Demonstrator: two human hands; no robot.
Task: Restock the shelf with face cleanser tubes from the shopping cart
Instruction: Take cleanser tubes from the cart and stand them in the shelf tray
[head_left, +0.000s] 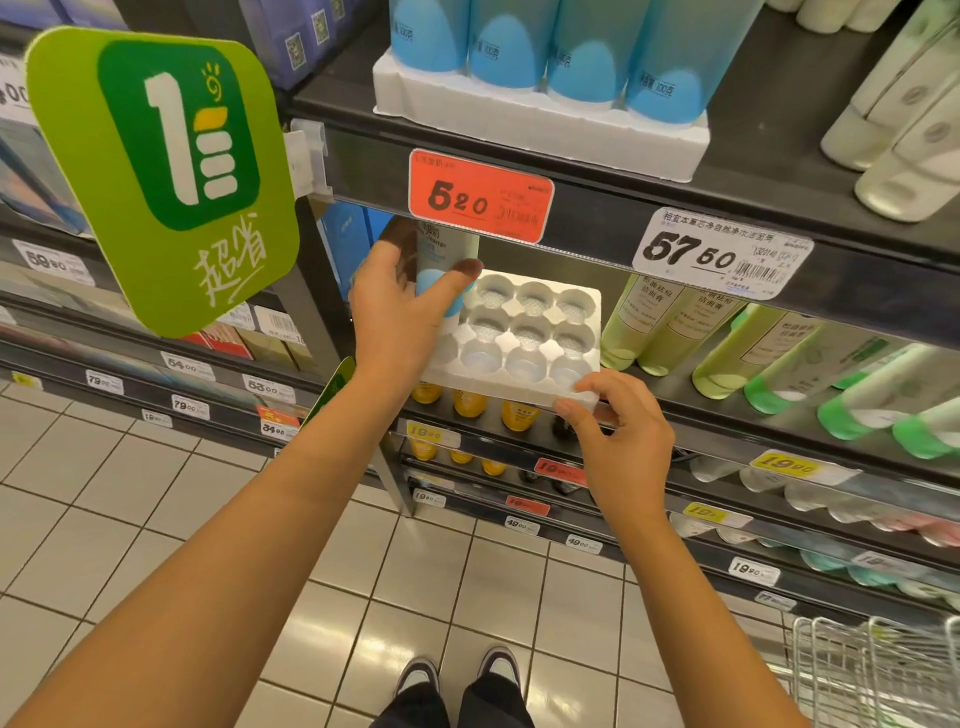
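Note:
My left hand (400, 306) grips a face cleanser tube (445, 254) with a blue cap, held upright at the back left of a white plastic tray (524, 387). The tray has several round empty wells and juts over the front edge of the middle shelf. My right hand (618, 431) pinches the tray's front right corner. Above, several blue-capped tubes (582, 57) stand in a matching white tray (524, 137) on the upper shelf. The shopping cart (878, 670) shows at the bottom right; its contents are not visible.
A green promotional sign (161, 171) sticks out at the left. A red price tag (480, 195) and a white price tag (722, 254) hang on the upper shelf's edge. Green tubes (727, 343) lie right of the tray. Yellow bottles (470, 402) sit below. The floor is tiled.

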